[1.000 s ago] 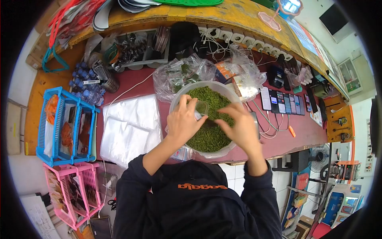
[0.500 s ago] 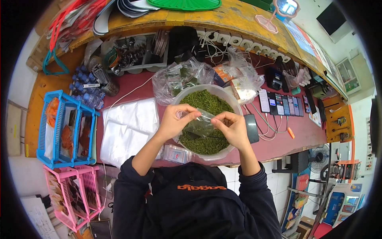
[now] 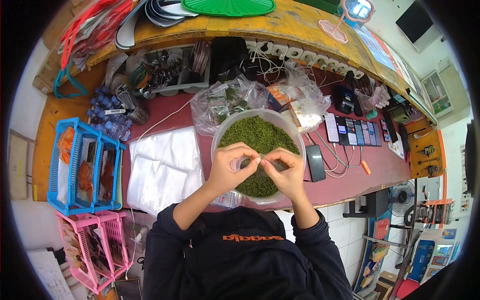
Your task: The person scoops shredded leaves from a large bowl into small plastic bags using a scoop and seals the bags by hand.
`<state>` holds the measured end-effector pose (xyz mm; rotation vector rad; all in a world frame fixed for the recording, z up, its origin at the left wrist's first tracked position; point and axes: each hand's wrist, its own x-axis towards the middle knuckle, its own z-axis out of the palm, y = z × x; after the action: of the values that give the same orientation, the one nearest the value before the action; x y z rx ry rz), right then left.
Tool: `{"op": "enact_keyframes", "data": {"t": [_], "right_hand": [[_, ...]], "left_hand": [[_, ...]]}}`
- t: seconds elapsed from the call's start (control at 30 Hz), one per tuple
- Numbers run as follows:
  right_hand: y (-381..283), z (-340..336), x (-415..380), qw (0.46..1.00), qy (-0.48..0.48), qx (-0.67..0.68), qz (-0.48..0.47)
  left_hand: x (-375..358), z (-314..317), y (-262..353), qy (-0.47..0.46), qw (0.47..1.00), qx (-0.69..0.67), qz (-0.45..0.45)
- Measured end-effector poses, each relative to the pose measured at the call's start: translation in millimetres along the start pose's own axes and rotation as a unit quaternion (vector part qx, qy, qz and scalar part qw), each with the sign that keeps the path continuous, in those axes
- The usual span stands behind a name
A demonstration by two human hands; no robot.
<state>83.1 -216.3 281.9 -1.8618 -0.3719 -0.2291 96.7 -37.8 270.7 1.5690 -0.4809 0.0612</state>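
A translucent round tub [image 3: 217, 141] full of green, moss-like shreds [image 3: 260, 131] stands at the table's front edge. Over its near half, my left hand [image 3: 231, 164] and my right hand [image 3: 285, 172] meet with thumbs and forefingers pinched together. Between the fingertips is the edge of a small clear plastic bag [image 3: 259, 159]; most of it is hidden or too see-through to make out. Below my left wrist a small packet of clear bags [image 3: 229, 199] lies beside the tub, partly covered by the forearm.
Large clear plastic sheets or bags [image 3: 165, 167] lie left of the tub. Beyond it sits crumpled clear plastic [image 3: 227, 100]. A dark phone [image 3: 315, 163] lies to the right, near a row of phones [image 3: 356, 131] with cables. Blue baskets [image 3: 85, 165] stand far left.
My hands have drawn together until their fingertips meet, and the bag that was stretched between them shows less. The dark phone right of the tub is more uncovered as my right hand shifted left.
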Motion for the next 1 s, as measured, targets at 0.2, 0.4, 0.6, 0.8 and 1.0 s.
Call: {"op": "enact_keyframes", "data": {"t": [0.2, 0.4, 0.6, 0.8, 1.0], "right_hand": [[-2, 2, -5, 0.998, 0.059, 0.003, -0.024], [0, -1, -10, 0.998, 0.062, 0.016, 0.020], [-15, 12, -3, 0.995, 0.056, -0.029, -0.077], [-23, -2, -5, 0.991, 0.069, -0.036, -0.111], [-16, -20, -9, 0.986, 0.157, 0.055, -0.017]], "left_hand": [[-1, 2, 6, 0.055, 0.995, -0.073, -0.033], [-4, -7, -1, 0.054, 0.995, -0.046, -0.068], [-3, -4, 9, 0.025, 1.000, 0.010, 0.015], [8, -24, 25, 0.091, 0.995, 0.038, 0.029], [98, -96, -22, 0.228, 0.948, 0.179, 0.132]]}}
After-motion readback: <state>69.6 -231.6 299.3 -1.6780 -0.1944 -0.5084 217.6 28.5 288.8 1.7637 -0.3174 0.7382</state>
